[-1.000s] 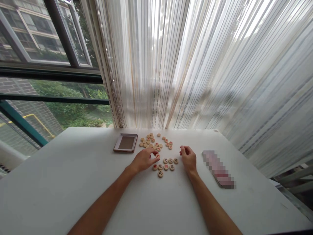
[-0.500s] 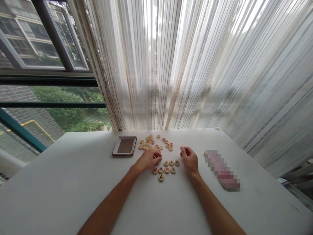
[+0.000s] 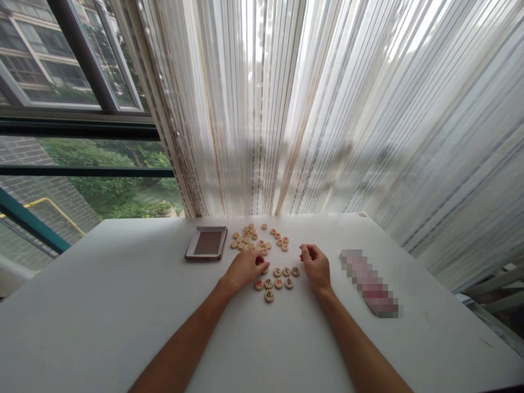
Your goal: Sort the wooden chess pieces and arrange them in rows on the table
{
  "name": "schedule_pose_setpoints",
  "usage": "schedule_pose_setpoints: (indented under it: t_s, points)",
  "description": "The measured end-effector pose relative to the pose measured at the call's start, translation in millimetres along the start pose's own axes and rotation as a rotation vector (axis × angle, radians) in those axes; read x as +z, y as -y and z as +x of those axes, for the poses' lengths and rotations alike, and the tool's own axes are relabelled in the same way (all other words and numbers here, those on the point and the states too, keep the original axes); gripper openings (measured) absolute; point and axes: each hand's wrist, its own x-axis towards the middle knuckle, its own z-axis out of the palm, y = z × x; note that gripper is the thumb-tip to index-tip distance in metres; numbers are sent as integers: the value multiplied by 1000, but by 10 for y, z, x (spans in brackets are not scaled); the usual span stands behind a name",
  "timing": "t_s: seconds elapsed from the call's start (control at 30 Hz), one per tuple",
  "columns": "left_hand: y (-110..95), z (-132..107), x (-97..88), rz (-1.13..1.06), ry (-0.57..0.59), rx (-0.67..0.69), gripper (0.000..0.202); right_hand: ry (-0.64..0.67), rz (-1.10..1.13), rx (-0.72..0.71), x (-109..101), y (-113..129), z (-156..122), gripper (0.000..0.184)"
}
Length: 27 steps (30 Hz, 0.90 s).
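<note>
Round wooden game pieces with red and black characters lie on a white table [image 3: 102,305]. One loose group [image 3: 254,239] sits farther back, and several pieces [image 3: 278,278] are lined up in rows between my hands. My left hand [image 3: 245,267] rests on the table with fingers pinched on a piece [image 3: 264,268] at the left end of the upper row. My right hand [image 3: 316,265] rests to the right of the rows, its fingers curled in; whether it holds anything I cannot see.
A shallow brown-rimmed box [image 3: 206,242] lies left of the loose pieces. A blurred pinkish oblong object [image 3: 370,282] lies to the right. Striped sheer curtains [image 3: 327,109] hang behind the table, and a window [image 3: 82,136] is at the left.
My left hand has drawn a piece from near the loose group back toward the rows. My right hand has stayed in place. The camera view shifted slightly.
</note>
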Motion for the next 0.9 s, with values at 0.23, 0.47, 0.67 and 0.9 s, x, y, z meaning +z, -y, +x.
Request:
schedule_pose_setpoints:
  t_s: [0.23,0.47,0.67,0.9]
  points:
    - [59,5,39,11,35,4,31,12,-4,-1,-3,4,-5,42]
    - [68,19,53,4,84,0,32,16,-9,1,-1,13,-3,43]
    - [67,25,38,2,109,-5,32,15,-14,-2,0,-1,0,42]
    - [74,21,50,5,117,-4,32,16,-25,-3,-3,-5,-5,45]
